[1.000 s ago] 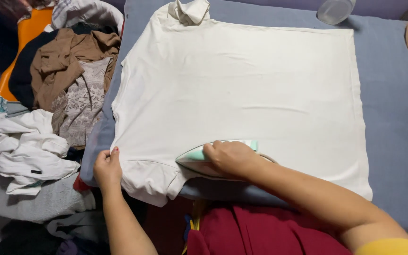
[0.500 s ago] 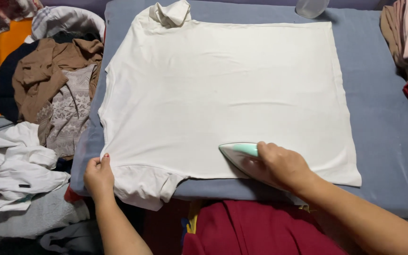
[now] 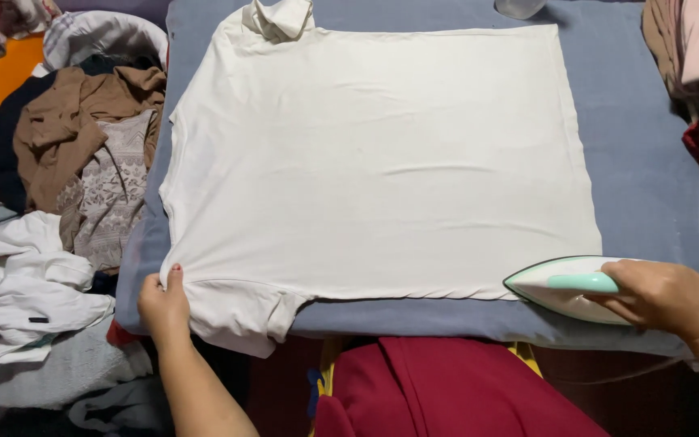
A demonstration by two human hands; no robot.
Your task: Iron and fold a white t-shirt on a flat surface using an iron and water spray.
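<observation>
The right hand (image 3: 661, 298) is closing its grip around the handle of the iron (image 3: 564, 287), low at the right of the frame, with the tip pointing left and sitting right at the lower right corner of the shirt (image 3: 374, 170). The left hand (image 3: 163, 303) is pressing down on the shirt's lower left corner, fingers bent onto the cloth and pinning it rather than pinching it, just above a folded sleeve that is hanging over the edge. The white shirt is lying flat across the middle of the frame, collar bunched at the top, a few soft creases running across it. This looks like the ironing step, with the bottom edge in hand; a further pass would call for the left hand holding the cloth taut while the iron is gliding flat and staying off the pinning fingers. The board (image 3: 633, 162) is wearing a blue-grey cover and filling the centre. A heap of clothes (image 3: 82, 170), brown, patterned and white, is piling up at the left, more garments (image 3: 689, 48) are hanging at the upper right, and a red cloth (image 3: 446, 388) is showing at the bottom
</observation>
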